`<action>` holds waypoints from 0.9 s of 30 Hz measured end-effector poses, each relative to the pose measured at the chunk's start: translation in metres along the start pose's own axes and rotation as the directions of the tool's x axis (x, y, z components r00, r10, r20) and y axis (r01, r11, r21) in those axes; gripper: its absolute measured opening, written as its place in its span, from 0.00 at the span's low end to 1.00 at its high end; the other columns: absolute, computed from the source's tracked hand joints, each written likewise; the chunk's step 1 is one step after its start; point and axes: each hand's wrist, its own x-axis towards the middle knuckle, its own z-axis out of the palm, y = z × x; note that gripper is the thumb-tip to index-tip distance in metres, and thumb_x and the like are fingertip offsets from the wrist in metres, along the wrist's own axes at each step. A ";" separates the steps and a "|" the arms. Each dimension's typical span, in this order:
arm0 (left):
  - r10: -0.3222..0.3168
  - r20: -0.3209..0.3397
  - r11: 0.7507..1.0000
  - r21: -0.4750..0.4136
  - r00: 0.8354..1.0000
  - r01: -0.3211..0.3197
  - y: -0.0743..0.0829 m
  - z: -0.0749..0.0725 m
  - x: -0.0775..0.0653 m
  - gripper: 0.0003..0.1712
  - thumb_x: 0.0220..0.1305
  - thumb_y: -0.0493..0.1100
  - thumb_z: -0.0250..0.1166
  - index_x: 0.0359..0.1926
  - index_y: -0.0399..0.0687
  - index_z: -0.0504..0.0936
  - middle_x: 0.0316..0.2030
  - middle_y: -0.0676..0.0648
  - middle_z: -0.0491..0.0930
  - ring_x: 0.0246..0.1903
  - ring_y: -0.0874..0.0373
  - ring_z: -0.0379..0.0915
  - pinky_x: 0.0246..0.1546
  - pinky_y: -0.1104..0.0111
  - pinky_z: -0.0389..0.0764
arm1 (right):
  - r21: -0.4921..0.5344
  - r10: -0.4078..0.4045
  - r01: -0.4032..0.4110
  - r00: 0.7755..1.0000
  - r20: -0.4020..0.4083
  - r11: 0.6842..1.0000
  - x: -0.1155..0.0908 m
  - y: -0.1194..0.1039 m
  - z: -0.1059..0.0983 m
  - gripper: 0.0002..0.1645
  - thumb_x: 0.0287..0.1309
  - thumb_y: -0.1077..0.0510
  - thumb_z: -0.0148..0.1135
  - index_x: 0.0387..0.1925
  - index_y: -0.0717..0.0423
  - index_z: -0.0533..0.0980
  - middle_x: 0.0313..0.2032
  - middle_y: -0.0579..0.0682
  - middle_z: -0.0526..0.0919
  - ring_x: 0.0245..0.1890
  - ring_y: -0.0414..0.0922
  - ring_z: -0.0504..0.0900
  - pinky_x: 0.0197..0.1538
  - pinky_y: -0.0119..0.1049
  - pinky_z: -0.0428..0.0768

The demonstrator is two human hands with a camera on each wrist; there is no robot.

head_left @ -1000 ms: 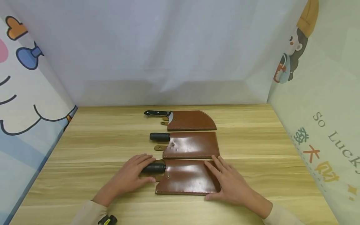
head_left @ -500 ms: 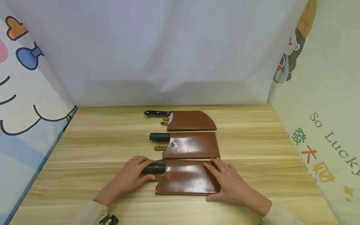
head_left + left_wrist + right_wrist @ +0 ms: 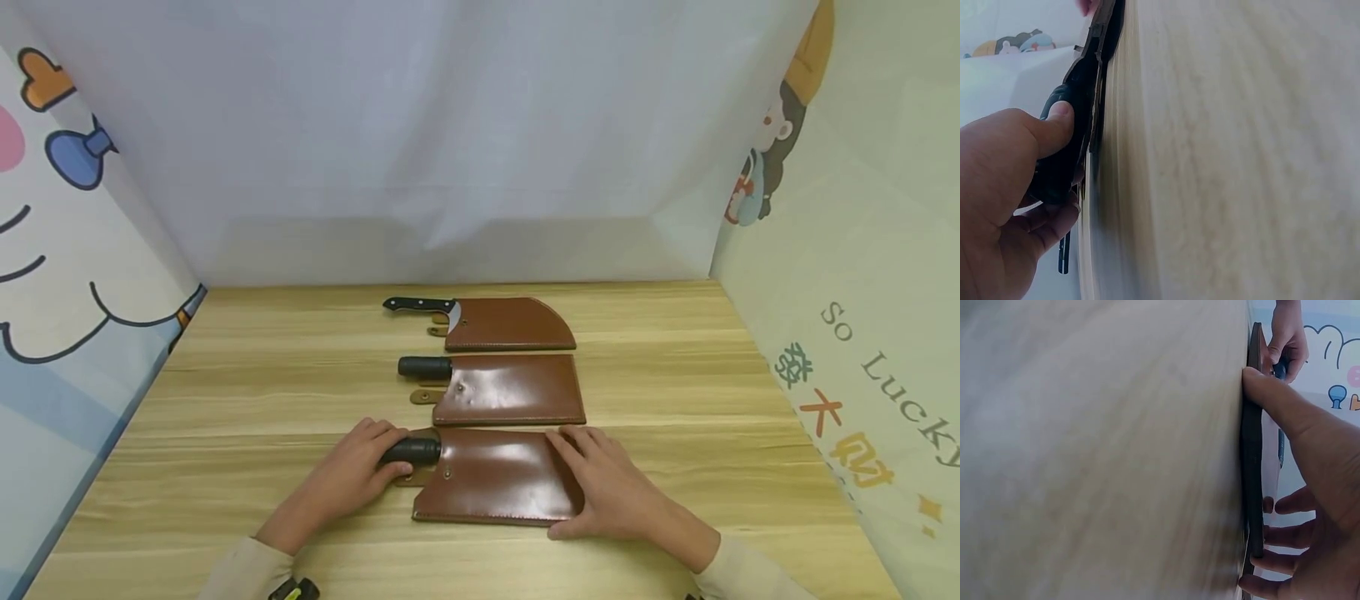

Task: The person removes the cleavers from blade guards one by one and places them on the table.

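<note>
Nearest me lies a cleaver whose blade is inside a brown leather sheath [image 3: 498,477]. My left hand [image 3: 348,471] grips its black handle [image 3: 417,451]; in the left wrist view the thumb [image 3: 1060,119] lies along the handle and the fingers curl beneath. At the sheath's right end, my right hand [image 3: 618,492] holds the leather across its width, thumb at the near edge and fingers over the far corner. From the right wrist view the sheath's edge [image 3: 1251,450] appears thin and dark between thumb and fingers. The blade itself is hidden.
Just beyond lies a second sheathed cleaver [image 3: 517,390], with a black handle and a snap strap [image 3: 424,397]. Farther back is a third sheathed knife [image 3: 513,323] with a riveted handle. All rest on a wood-grain table [image 3: 247,383], with a white curtain [image 3: 450,133] behind.
The left hand has edged slightly right, its fingers closing further over the black handle. The right fingertips have drawn in a little on the sheath's corner. The two farther knives have not moved.
</note>
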 end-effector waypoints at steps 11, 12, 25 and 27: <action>0.010 -0.049 1.000 0.023 0.999 -0.009 0.003 -0.003 -0.002 0.25 0.65 0.52 0.72 0.58 0.43 0.83 0.47 0.47 0.84 0.43 0.57 0.75 0.46 0.58 0.80 | -0.071 -0.018 0.019 1.000 0.015 0.997 -0.001 0.000 -0.002 0.76 0.39 0.16 0.69 0.76 0.62 0.62 0.71 0.68 0.67 0.70 0.64 0.67 0.70 0.58 0.69; 0.016 -0.060 1.000 0.028 0.998 -0.015 0.004 -0.004 -0.001 0.25 0.65 0.51 0.72 0.57 0.42 0.83 0.47 0.47 0.84 0.44 0.56 0.76 0.46 0.58 0.80 | -0.068 -0.015 0.016 1.000 0.014 0.998 -0.001 0.000 -0.003 0.76 0.39 0.16 0.69 0.76 0.62 0.61 0.71 0.68 0.67 0.71 0.64 0.66 0.70 0.57 0.68; 0.054 -0.131 0.998 0.021 0.990 -0.051 0.014 -0.020 0.001 0.25 0.62 0.47 0.76 0.56 0.41 0.83 0.45 0.48 0.81 0.46 0.55 0.79 0.47 0.57 0.83 | -0.037 -0.040 0.037 0.996 -0.086 0.999 -0.003 -0.003 -0.020 0.77 0.34 0.24 0.79 0.74 0.68 0.61 0.71 0.65 0.67 0.70 0.62 0.69 0.65 0.56 0.75; 0.063 -0.151 0.998 0.013 0.986 -0.062 0.015 -0.022 0.000 0.26 0.61 0.47 0.76 0.57 0.42 0.82 0.46 0.48 0.82 0.46 0.54 0.80 0.47 0.57 0.84 | -0.037 -0.054 0.050 0.992 -0.117 0.998 -0.004 -0.004 -0.022 0.77 0.32 0.24 0.80 0.73 0.69 0.62 0.70 0.64 0.68 0.69 0.62 0.70 0.64 0.55 0.77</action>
